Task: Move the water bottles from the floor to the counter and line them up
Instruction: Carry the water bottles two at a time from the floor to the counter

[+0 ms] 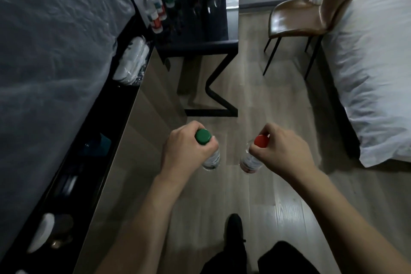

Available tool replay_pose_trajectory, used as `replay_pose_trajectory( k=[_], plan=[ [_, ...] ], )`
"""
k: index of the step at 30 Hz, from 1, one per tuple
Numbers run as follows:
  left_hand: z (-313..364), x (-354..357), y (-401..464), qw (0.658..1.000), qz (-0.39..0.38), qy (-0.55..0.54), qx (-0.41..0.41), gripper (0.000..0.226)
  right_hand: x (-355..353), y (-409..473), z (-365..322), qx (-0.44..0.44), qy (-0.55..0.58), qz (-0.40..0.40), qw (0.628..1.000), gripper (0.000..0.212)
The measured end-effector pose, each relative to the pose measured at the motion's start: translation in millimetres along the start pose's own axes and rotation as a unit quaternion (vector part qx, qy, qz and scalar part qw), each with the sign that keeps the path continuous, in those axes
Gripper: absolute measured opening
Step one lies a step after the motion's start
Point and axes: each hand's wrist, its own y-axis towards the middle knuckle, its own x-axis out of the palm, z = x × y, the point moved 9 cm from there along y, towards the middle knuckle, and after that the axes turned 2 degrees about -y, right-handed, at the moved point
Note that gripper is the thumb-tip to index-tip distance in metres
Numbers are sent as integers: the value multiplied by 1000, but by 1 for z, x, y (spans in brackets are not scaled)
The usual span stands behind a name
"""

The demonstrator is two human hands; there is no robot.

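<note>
Here the left hand grips a green-capped water bottle by its neck, fingers curled tight round it just under the cap, and the clear body hangs down over the wooden floor. The right hand holds a red-capped water bottle the same way, its fingers closed round the neck below the cap. The two bottles hang near each other at the centre of the view, apart, both off the floor. At 12 o'clock stands a dark worktop on a black angled leg, and on it a row of water bottles with red and green caps and labels stands upright along the wall side, running away from the viewer. At 1 o'clock a brown chair stands beside a bed with white bedding, at 3 o'clock. A long dark shelf runs along 9 o'clock, carrying white packets and small items too dim to tell. A black shoe shows at 6 o'clock
</note>
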Motion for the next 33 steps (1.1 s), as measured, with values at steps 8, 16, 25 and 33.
replay_pose_trajectory(
  k=[8, 16, 25, 33],
  plan=[
    [21, 25, 112, 1000, 2, -7, 9, 25, -29, 112, 10, -6, 12, 23, 1000, 31],
    [52, 71, 216, 1000, 21, 8, -17, 19, -55, 230, 39, -34, 3, 8, 999, 28],
    [89, 115, 327, 999, 23, -22, -5, 17, -85, 358, 69, -35, 8, -6, 999, 35],
    [104, 151, 443, 1000, 24, -14, 4, 16, -100, 474, 77, -28, -9, 10, 1000, 33]
  ],
)
